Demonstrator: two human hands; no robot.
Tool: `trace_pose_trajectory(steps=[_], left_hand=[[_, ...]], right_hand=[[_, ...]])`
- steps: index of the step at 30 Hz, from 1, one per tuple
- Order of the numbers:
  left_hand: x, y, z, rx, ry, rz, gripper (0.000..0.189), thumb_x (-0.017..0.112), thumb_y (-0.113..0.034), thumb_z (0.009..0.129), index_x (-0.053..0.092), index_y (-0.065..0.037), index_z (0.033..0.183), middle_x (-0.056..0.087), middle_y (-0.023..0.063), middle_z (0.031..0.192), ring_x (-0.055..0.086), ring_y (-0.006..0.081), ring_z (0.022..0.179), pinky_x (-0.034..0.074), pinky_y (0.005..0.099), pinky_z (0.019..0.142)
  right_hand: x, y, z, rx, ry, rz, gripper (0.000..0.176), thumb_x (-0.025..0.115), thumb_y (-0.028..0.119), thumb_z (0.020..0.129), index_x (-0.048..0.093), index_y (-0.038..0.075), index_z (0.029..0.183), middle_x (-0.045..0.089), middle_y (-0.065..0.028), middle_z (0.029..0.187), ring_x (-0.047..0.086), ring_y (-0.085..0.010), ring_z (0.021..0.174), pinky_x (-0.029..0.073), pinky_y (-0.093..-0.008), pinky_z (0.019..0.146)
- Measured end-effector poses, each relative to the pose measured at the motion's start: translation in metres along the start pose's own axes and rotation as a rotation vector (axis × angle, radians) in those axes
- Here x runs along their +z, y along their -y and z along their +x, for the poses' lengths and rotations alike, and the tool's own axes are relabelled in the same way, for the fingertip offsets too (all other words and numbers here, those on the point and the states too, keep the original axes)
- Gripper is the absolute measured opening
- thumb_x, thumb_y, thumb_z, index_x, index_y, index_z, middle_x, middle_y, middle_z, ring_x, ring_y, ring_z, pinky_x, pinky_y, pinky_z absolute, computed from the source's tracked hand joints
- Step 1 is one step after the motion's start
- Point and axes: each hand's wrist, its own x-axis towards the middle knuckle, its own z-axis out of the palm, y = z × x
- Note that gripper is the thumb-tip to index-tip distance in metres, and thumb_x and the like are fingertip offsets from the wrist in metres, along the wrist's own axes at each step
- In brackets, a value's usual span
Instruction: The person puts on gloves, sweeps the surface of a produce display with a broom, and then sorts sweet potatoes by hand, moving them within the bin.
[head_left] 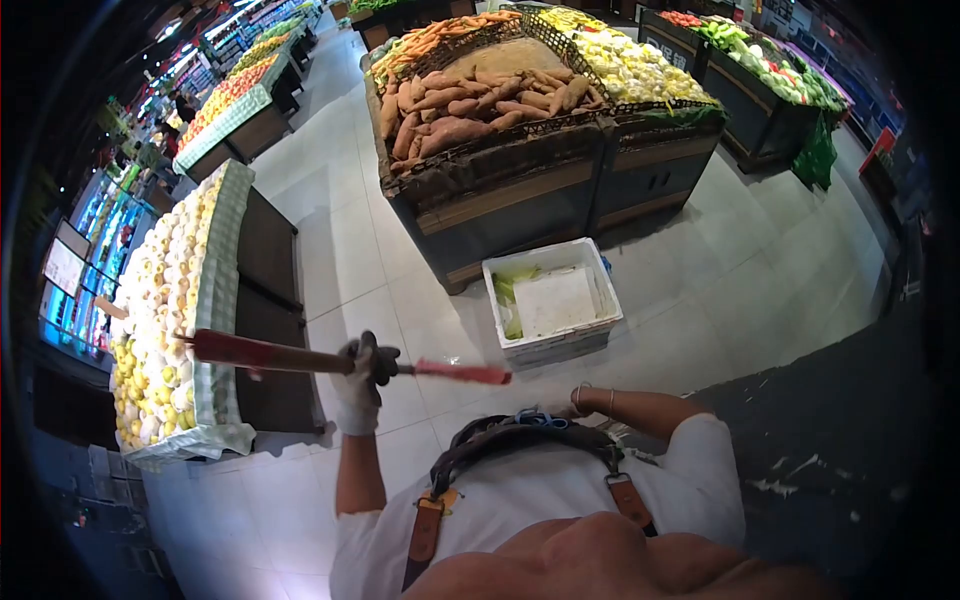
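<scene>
My left hand point(366, 378), in a white glove with dark fingers, is wrapped round a long pole point(300, 361). The pole lies roughly level across the view, with a thick red part point(232, 350) at its left end and a narrower red part point(463, 372) at its right end. Bent in at the waist, my right arm point(645, 406) wears bracelets at the wrist. Only the edge of my right hand point(577, 400) shows beside the dark apron point(530, 432); its fingers are hidden.
A white foam box point(612, 300) with green leaves inside stands on the tiled floor ahead. Behind it is a dark stand point(500, 220) heaped with sweet potatoes point(460, 115). Pale wrapped fruit point(170, 260) fills a stall at left. More produce stands point(755, 115) are farther back.
</scene>
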Motion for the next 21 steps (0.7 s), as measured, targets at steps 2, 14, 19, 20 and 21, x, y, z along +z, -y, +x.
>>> trace_pose_trajectory(steps=[2, 14, 19, 20, 21], left_hand=[[0.024, -0.032, 0.022, 0.149, 0.147, 0.001, 0.043, 0.053, -0.03, 0.097, 0.043, -0.012, 0.059, 0.04, 0.0025, 0.045, 0.042, 0.0151, 0.041, 0.049, 0.0374, 0.061], [0.028, -0.09, 0.16, 0.25, 0.559, -0.779, 0.053, 0.037, -0.044, 0.102, 0.046, -0.012, 0.061, 0.046, 0.0035, 0.053, 0.043, 0.0183, 0.048, 0.043, 0.0366, 0.068], [-0.04, -0.042, 0.272, 0.3, 0.184, -0.461, 0.055, 0.041, -0.049, 0.099, 0.053, -0.007, 0.133, 0.063, 0.0133, 0.123, 0.058, 0.0301, 0.116, 0.04, 0.0468, 0.104], [-0.065, -0.036, 0.293, 0.308, 0.157, -0.397, 0.057, 0.039, -0.049, 0.1, 0.047, -0.007, 0.138, 0.058, 0.0132, 0.131, 0.055, 0.0279, 0.119, 0.039, 0.0455, 0.104], [-0.089, -0.033, 0.307, 0.344, 0.138, -0.347, 0.056, 0.038, -0.048, 0.101, 0.046, -0.007, 0.139, 0.057, 0.0137, 0.132, 0.056, 0.0274, 0.118, 0.039, 0.044, 0.105]], right_hand=[[-0.041, 0.026, 0.002, 0.265, -0.005, 0.015, 0.047, 0.057, 0.048, 0.086, 0.068, 0.003, 0.096, 0.068, -0.0205, 0.095, 0.064, -0.031, 0.092, 0.049, -0.0387, 0.078], [-0.17, 0.057, 0.102, -0.026, -1.203, -0.601, 0.053, 0.079, 0.036, 0.068, 0.064, 0.008, 0.11, 0.065, -0.0171, 0.102, 0.063, -0.0339, 0.097, 0.05, -0.0411, 0.08], [-0.278, 0.044, 0.151, 0.164, -1.065, -0.47, 0.025, 0.07, 0.034, 0.08, 0.065, 0.011, 0.087, 0.066, -0.0172, 0.074, 0.066, -0.0362, 0.073, 0.051, -0.0466, 0.064], [-0.308, 0.041, 0.155, 0.138, -1.259, -0.511, 0.026, 0.07, 0.035, 0.081, 0.064, 0.01, 0.084, 0.065, -0.0179, 0.072, 0.065, -0.0377, 0.071, 0.051, -0.0469, 0.062], [-0.341, 0.039, 0.157, 0.105, -1.457, -0.55, 0.028, 0.069, 0.036, 0.083, 0.064, 0.009, 0.082, 0.064, -0.0186, 0.07, 0.064, -0.0392, 0.069, 0.05, -0.0472, 0.061]])
